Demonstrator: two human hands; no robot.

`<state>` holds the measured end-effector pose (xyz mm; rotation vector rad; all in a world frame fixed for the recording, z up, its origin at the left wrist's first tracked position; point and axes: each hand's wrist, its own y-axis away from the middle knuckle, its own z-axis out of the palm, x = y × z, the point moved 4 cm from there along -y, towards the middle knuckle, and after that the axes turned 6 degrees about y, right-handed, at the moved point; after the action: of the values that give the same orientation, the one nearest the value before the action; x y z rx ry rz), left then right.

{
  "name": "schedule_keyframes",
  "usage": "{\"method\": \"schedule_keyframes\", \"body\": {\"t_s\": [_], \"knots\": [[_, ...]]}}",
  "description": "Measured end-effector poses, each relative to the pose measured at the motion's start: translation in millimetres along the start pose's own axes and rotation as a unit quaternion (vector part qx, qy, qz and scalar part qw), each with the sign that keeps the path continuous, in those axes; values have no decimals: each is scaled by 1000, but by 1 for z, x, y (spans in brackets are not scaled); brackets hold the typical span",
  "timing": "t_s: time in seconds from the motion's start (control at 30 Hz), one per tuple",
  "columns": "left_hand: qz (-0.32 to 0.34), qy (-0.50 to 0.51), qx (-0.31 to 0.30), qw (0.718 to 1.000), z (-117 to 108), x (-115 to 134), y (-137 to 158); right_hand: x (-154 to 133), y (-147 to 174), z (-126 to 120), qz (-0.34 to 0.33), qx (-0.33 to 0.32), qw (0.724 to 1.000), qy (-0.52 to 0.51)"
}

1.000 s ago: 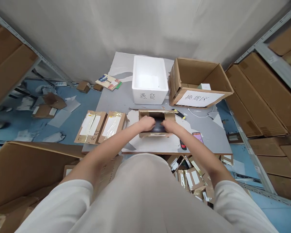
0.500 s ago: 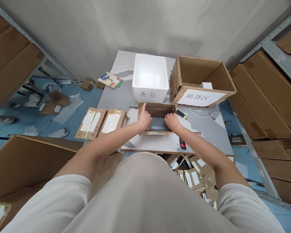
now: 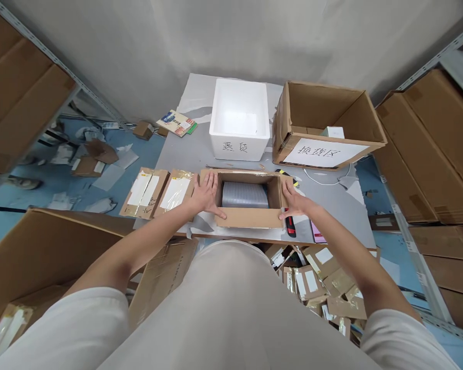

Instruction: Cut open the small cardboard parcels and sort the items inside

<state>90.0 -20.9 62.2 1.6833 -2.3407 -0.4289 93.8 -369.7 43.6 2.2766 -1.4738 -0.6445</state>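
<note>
A small cardboard box [image 3: 250, 218] stands at the table's front with its flaps folded outward. Inside it lies a bundle [image 3: 244, 195] in pale, shiny wrap, perhaps bubble wrap; what it covers is hidden. My left hand [image 3: 208, 195] rests with spread fingers on the left flap, its thumb at the front flap. On the right flap lies my right hand [image 3: 292, 199], fingers apart, thumb toward the front flap. A red and black utility knife [image 3: 290, 227] is just below my right hand, and a yellow and black tool [image 3: 281, 172] pokes out behind the box.
A white foam box [image 3: 239, 146] and a large open carton [image 3: 327, 154] with a small white box [image 3: 335, 132] stand behind. Two taped parcels [image 3: 145, 192] lie left. A pink phone-like object [image 3: 317, 232] lies right. Parcels [image 3: 320, 280] pile below the table edge.
Both hands have moved outward from the box opening onto its side flaps, fingers now spread. The flaps are folded out and the wrapped bundle shows more fully.
</note>
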Motion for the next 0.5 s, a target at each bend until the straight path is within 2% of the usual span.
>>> {"method": "schedule_keyframes", "body": {"t_s": [0.13,0.27,0.4,0.5], "knots": [[-14,37,15,999,11,-1,1,2,-3,19,-26,38,997,-68],[-22,79,20,996,18,0,-1,4,-6,27,-34,60,993,-97],[-26,97,23,995,20,-1,-1,3,-2,20,-18,46,997,-61],[-26,108,23,994,22,-2,-1,-5,9,2,37,30,999,1]]}}
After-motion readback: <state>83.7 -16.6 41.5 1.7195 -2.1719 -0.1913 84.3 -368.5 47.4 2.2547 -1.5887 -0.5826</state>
